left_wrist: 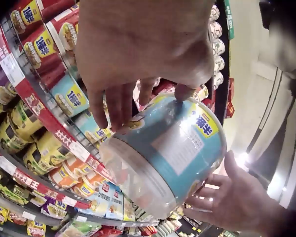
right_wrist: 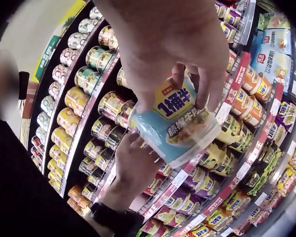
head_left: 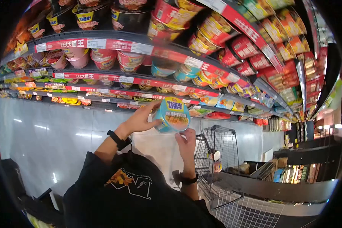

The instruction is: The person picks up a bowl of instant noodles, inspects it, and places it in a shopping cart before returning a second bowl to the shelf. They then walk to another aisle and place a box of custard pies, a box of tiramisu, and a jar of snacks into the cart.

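A light-blue instant noodle bowl [head_left: 172,115] with a yellow logo and a noodle picture is held up in front of the chest. My left hand [head_left: 142,118] grips it from the left, thumb on the near side and fingers behind. On the lower right, my right hand [head_left: 186,141] holds its edge between thumb and fingers. In the left wrist view, the bowl [left_wrist: 175,143] lies tilted, with a pale printed panel and clear wrap toward me. The right wrist view shows its picture side, with my right hand's fingers [right_wrist: 202,89] on it.
Curved shelves [head_left: 140,47] of noodle bowls and packets rise ahead and to the right, edged with red price strips. A shopping cart [head_left: 220,152] stands on the right with a few items inside. Pale tiled floor [head_left: 57,125] lies to the left.
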{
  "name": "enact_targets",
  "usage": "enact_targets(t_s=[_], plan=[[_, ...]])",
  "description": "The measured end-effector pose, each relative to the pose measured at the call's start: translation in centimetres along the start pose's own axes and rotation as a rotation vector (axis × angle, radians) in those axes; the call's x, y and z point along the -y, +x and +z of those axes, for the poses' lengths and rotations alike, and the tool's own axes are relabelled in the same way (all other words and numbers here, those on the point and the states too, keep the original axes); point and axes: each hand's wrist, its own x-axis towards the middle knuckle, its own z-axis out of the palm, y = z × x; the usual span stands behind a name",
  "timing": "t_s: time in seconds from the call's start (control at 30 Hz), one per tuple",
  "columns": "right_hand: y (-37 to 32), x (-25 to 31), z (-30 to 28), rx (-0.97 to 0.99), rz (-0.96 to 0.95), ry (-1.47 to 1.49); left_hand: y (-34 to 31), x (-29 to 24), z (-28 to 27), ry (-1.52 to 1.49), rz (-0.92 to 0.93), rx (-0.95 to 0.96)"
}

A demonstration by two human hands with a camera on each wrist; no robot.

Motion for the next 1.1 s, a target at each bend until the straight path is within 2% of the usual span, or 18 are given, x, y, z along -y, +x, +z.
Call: enact_targets(t_s=[0.07, 0.1, 0.3, 0.37, 0.47, 0.5, 0.6, 0.63, 0.7, 0.83, 1.03, 1.07, 1.1], plan=[[3.0, 0.0, 0.8, -0.003, -0.065, -0.056, 1.0, 0.1, -1.1, 0.026, -0.024, -0.016], [4.2, 0.9, 1.3, 0.011, -0.024, -0.103, 1.5, 0.4, -1.7, 0.025, -0.023, -0.041], [8.0, 3.5, 4.9, -0.012, -0.093, 0.002, 2.8, 2.0, -2.3, -0.031, -0.054, -0.159], [8.7, 3.4, 5.4, 0.052, -0.098, 0.003, 3.8, 2.2, -2.9, -0.053, -0.073, -0.189], [9.6, 3.3, 6.4, 0.098, -0.139, 0.015, 5.7, 2.5, -4.2, 0.113, 0.041, -0.271], [9.9, 3.2, 6.7, 0.105, -0.157, 0.018, 6.2, 2.2, -4.6, 0.020, 0.035, -0.266], [12.3, 2.0, 6.9, 0.138, -0.287, -0.127, 8.0, 1.6, -5.9, 0.129, 0.074, -0.291], [12.7, 2.2, 7.2, 0.137, -0.267, -0.075, 8.6, 2.0, -5.9, 0.117, 0.101, -0.309], [13.7, 3.2, 7.9, 0.138, -0.235, 0.027, 9.6, 1.6, -6.1, 0.078, 0.078, -0.313], [16.0, 2.7, 8.6, 0.151, -0.366, 0.005, 11.2, 1.8, -5.3, -0.041, 0.109, -0.372], [19.7, 2.5, 9.5, 0.204, -0.445, -0.046, 13.3, 3.6, -5.6, 0.115, 0.122, -0.393], [20.3, 2.8, 9.7, 0.235, -0.332, 0.032, 13.8, 4.6, -5.4, 0.186, 0.127, -0.432], [20.5, 3.6, 10.0, 0.224, -0.303, 0.021, 14.2, 5.9, -5.2, 0.258, 0.128, -0.470]])
